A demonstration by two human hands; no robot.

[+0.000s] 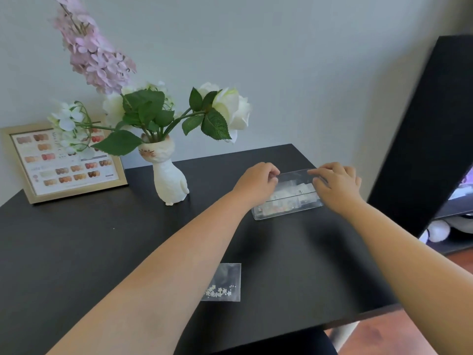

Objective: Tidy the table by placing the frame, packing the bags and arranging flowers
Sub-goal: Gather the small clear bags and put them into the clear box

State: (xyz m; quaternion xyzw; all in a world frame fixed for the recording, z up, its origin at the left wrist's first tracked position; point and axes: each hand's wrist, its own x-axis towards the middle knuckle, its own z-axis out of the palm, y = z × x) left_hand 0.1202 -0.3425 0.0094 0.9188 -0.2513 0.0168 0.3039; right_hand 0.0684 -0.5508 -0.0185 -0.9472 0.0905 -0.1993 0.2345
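Observation:
A clear plastic box holding several small bags stands at the back right of the black table. My left hand grips its left end and my right hand grips its right end, fingers over the top rim. A small clear bag with tiny white flower pieces lies flat near the front edge, partly under my left forearm. The gold frame with a nail colour chart leans on the wall at the back left. A white cat-shaped vase holds white roses and a pink flower spike.
A pale wall runs behind the table. A tall black panel stands just right of the table, with white soft objects low behind it. The table's right front edge drops to a reddish wooden floor.

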